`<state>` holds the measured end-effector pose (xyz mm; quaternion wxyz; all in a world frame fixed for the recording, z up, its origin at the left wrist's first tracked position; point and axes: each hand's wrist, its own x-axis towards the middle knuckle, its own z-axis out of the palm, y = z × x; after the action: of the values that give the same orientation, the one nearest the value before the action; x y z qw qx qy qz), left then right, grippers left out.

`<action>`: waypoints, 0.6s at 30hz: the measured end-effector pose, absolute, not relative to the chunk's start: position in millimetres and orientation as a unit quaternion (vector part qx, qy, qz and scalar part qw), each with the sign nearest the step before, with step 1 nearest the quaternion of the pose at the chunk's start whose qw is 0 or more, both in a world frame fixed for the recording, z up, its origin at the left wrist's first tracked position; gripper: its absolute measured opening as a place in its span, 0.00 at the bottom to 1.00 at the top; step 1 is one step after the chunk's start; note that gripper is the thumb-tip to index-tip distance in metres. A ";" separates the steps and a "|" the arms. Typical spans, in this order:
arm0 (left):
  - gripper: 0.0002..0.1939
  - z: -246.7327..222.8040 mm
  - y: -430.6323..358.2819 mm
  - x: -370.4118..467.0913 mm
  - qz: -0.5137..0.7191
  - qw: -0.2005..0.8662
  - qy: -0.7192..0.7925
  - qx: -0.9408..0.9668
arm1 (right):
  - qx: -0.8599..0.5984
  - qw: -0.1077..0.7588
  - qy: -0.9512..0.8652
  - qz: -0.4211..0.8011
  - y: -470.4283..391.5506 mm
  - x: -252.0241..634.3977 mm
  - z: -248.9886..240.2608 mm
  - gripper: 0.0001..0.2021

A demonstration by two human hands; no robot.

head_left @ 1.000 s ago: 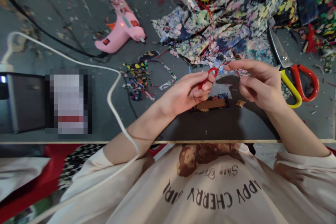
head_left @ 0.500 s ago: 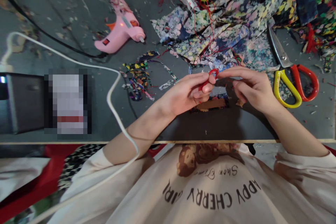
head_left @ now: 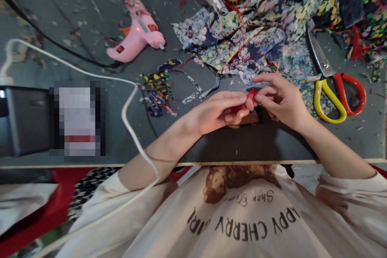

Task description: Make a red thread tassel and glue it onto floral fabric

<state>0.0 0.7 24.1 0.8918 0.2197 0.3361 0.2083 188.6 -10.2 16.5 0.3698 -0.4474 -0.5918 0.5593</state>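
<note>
My left hand (head_left: pixel 222 111) pinches a small red loop of cord (head_left: pixel 249 96) between thumb and fingers above the grey table (head_left: pixel 90 20). My right hand (head_left: pixel 279 98) meets it from the right, its fingertips pinching the same red piece. Thin red thread (head_left: pixel 238 20) trails from the loop up over the floral fabric scraps (head_left: pixel 256 28) behind the hands. A small brown piece with dark patterned edging (head_left: pixel 252 119) lies on the table under my hands, mostly hidden.
A pink glue gun (head_left: pixel 136 36) lies at the back left, its black cord running left. Scissors with yellow and red handles (head_left: pixel 335 84) lie to the right. Cut fabric slivers (head_left: pixel 159 88) sit centre-left. A white cable (head_left: pixel 127 105) crosses the table beside a dark box (head_left: pixel 27 119).
My right hand has moved left and down to close on the red loop, and both hands have dropped slightly toward the table.
</note>
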 end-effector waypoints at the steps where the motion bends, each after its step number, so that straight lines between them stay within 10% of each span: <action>1: 0.08 24.0 0.6 -0.3 0.204 0.894 0.333 0.220 | -0.443 0.360 -0.590 0.571 -9.9 188.8 17.0 0.13; 18: 0.19 22.2 0.6 -0.4 0.152 0.894 0.304 0.293 | -0.440 0.328 -0.629 0.550 -11.8 186.4 15.1 0.04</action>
<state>-0.4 0.6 22.2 0.8935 0.2932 0.3044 0.1516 186.4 -11.8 15.1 0.3283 -0.4401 -0.6288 0.5505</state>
